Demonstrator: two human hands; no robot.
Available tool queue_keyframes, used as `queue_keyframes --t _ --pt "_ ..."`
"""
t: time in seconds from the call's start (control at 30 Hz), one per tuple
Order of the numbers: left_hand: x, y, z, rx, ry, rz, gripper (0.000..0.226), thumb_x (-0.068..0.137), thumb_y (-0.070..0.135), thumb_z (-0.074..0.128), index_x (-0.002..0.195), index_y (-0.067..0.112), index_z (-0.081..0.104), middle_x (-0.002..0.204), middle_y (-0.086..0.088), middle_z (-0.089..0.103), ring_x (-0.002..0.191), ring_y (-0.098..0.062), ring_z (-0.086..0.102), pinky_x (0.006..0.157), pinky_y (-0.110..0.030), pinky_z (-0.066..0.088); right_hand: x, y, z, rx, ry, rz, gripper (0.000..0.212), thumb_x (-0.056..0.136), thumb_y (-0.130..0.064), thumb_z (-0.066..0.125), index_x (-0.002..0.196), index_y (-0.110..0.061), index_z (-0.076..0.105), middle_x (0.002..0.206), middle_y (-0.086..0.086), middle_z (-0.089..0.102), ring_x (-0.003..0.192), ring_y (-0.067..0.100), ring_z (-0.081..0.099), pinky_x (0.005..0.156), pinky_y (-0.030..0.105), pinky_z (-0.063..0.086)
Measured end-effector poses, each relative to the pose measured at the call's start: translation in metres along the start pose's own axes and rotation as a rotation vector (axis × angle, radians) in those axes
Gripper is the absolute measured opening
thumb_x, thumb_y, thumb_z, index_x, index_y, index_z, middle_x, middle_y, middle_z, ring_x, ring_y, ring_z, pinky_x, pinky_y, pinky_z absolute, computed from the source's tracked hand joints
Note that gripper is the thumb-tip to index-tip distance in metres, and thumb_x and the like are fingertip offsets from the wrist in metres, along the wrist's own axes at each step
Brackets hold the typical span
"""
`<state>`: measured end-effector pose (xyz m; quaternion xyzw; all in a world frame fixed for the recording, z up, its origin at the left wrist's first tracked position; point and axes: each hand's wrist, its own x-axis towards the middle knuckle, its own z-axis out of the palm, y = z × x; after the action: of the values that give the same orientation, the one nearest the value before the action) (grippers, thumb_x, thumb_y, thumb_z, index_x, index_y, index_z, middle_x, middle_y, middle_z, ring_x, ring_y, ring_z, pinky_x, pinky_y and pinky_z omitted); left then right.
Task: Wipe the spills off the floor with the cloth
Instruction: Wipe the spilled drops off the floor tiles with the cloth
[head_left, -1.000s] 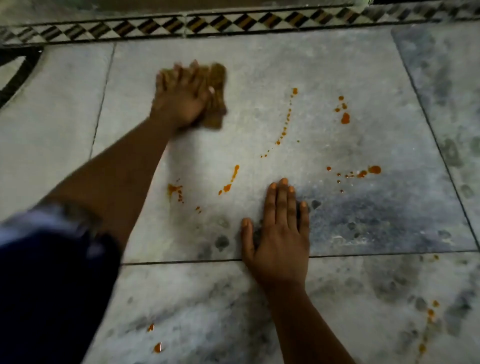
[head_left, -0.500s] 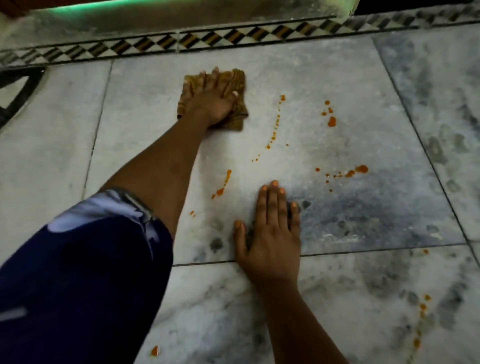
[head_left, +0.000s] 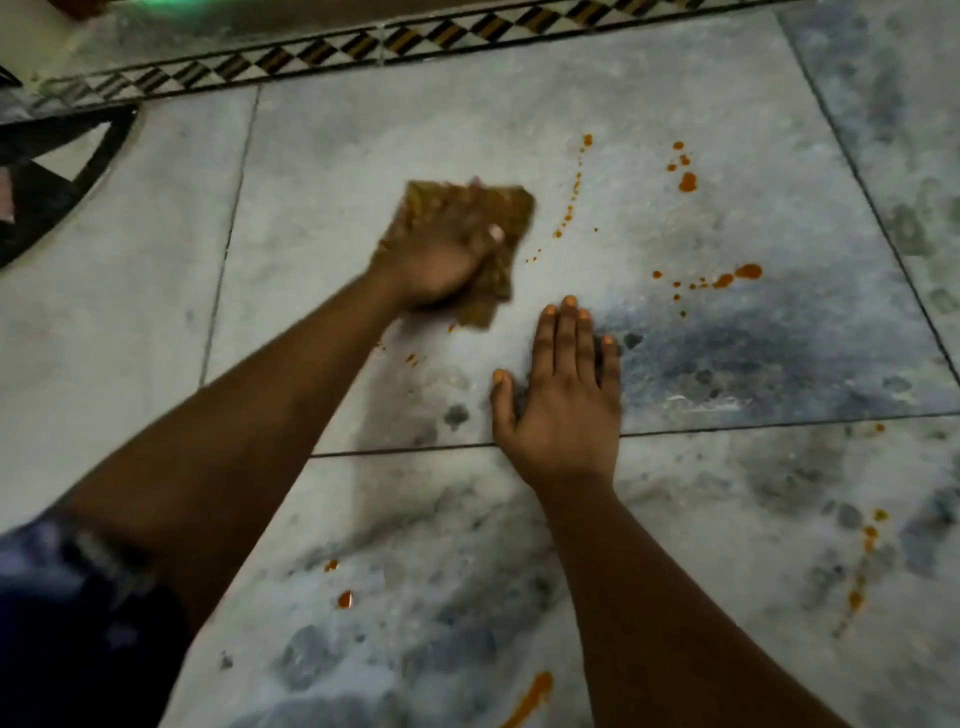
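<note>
Left hand (head_left: 441, 260): pressed down, clutching brown cloth (head_left: 498, 218) on marble floor (head_left: 363, 156). Right hand (head_left: 563, 395): flat, fingers together, empty, braced just beside cloth. Orange spills (head_left: 727, 278): scattered right, near and far. Checkered border strip (head_left: 415, 41): far edge. Dark sleeve (head_left: 78, 623): lower left.

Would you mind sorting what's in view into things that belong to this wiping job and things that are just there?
Part of the job:
- brown cloth, under the left hand
- orange spills on the marble floor

Just there:
- right hand, flat on the floor
- patterned border strip
- dark curved inlay
</note>
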<state>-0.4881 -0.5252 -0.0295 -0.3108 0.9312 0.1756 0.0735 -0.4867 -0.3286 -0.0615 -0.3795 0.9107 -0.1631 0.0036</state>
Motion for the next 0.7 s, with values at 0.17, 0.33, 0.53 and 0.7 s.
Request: queue_keyframes --t 0.17,0.33,0.53,0.7 --pt "-0.032 -0.011 0.010 0.132 0.011 0.023 0.055 0.098 0.051 0.021 0.148 0.037 0.003 0.158 0.010 -0.006 0.146 -0.014 -0.007 0.115 -0.046 -0.007 -0.003 0.001 0.000 -0.013 -0.040 -0.043 0.073 0.089 -0.046 0.030 0.147 -0.003 0.022 0.154 0.017 0.020 0.144 0.029 0.018 0.113 0.038 -0.002" --pt "-0.012 0.017 0.001 0.088 0.017 -0.151 0.056 0.099 0.050 0.017 0.149 0.033 -0.001 0.159 0.004 -0.010 0.145 -0.020 -0.010 0.114 -0.051 -0.010 -0.004 0.002 -0.001 -0.023 -0.049 -0.046 0.073 0.089 -0.046 0.025 0.148 -0.003 0.017 0.156 0.016 0.015 0.145 0.027 0.013 0.115 0.038 -0.002" --pt "-0.068 0.007 0.023 0.128 0.070 -0.056 0.055 0.099 0.049 0.019 0.148 0.037 -0.001 0.159 0.006 -0.009 0.145 -0.018 -0.011 0.113 -0.048 -0.011 -0.003 0.002 -0.001 -0.029 -0.075 -0.049 0.075 0.089 -0.048 0.022 0.149 -0.004 0.014 0.157 0.016 0.012 0.145 0.027 0.009 0.116 0.039 -0.002" --pt "-0.028 0.010 0.001 0.093 0.022 -0.181 0.057 0.099 0.050 0.017 0.149 0.032 -0.003 0.159 0.003 -0.012 0.145 -0.021 -0.011 0.114 -0.053 -0.011 -0.004 0.002 -0.003 -0.028 -0.094 -0.042 0.075 0.089 -0.048 0.019 0.149 -0.005 0.011 0.157 0.015 0.009 0.146 0.026 0.006 0.116 0.040 -0.002"
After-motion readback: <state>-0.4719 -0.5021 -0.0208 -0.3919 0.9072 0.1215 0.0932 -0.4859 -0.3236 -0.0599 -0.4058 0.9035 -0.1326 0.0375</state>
